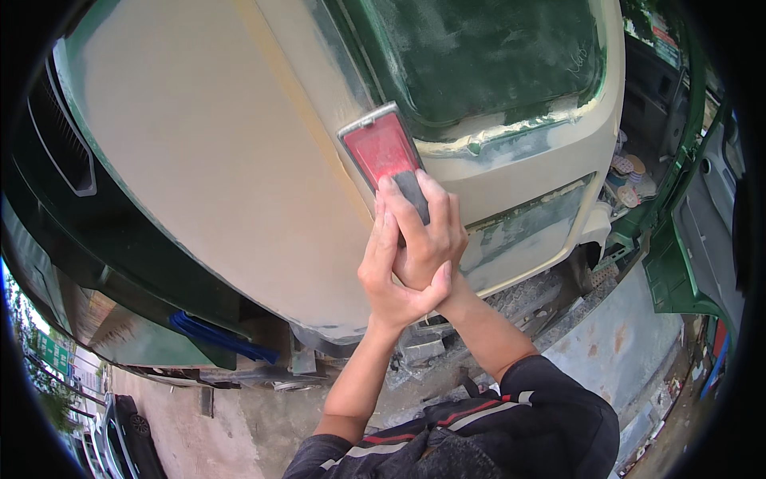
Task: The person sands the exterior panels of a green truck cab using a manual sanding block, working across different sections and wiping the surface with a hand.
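A hand sanding block (385,145) with a red, dusty top, a dark grip and a metal clamp at its far end lies against the vehicle's body panel. My right hand (435,227) is closed over its near part, fingers pointing away from me. Overlapping it from the left, my left hand (389,275) has its thumb across the right wrist and its fingers along the right hand's side. Whether those left fingertips also touch the block is hard to tell. Beige filler or primer covers the panel (215,160), crossed by a yellowish strip (291,72).
Right of the block is a dusty green window (495,56) with rough pale filler along its lower edge. An open green door (702,215) stands at the far right, near round sanding discs (629,177). Blue cloth (223,335) hangs lower left. A parked car (128,431) stands beyond.
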Demonstrator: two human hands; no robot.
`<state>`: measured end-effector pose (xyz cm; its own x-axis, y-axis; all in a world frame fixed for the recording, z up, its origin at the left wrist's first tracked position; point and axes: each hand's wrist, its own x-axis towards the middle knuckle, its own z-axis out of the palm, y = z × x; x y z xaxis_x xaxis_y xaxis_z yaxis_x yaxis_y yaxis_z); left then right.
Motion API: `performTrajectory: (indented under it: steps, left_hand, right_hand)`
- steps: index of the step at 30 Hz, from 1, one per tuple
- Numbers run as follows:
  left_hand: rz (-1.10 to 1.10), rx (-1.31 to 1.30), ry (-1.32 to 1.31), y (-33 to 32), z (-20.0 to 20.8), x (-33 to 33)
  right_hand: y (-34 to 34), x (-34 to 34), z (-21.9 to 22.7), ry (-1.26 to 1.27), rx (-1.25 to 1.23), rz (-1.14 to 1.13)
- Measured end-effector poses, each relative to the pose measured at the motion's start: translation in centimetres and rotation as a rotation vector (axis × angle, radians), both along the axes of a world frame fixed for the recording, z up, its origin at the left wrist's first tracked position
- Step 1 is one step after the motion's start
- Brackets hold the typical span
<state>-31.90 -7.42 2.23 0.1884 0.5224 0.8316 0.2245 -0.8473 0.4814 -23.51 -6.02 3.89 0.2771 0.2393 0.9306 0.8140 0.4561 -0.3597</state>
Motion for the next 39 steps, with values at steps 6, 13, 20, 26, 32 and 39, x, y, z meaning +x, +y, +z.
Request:
performTrajectory:
  steps: [6, 13, 20, 26, 32, 39]
  left_hand:
    - [0.02, 0.108, 0.031, -0.1, -3.3, -0.3]
    - [0.005, 0.098, 0.009, -0.2, -4.4, -0.1]
    - [0.018, 0.141, 0.033, 1.5, 0.6, -0.1]
    - [-0.006, 0.077, -0.025, 0.6, -9.1, -0.5]
    - [0.004, 0.143, -0.024, 1.6, -1.9, 0.3]
    - [-0.027, -0.008, 0.001, -0.8, -10.3, 0.8]
  right_hand:
    - [-0.3, -0.4, -1.8, 0.014, 0.043, 0.021]
    - [-0.6, -0.3, -7.4, -0.03, 0.027, -0.046]
    - [1.0, 0.4, 1.2, 0.05, 0.051, -0.018]
    - [-0.7, -0.5, -11.2, -0.043, 0.011, -0.055]
    - [0.5, 0.7, -0.5, 0.073, 0.046, -0.051]
    - [-0.7, 0.7, -11.8, -0.053, 0.034, -0.066]
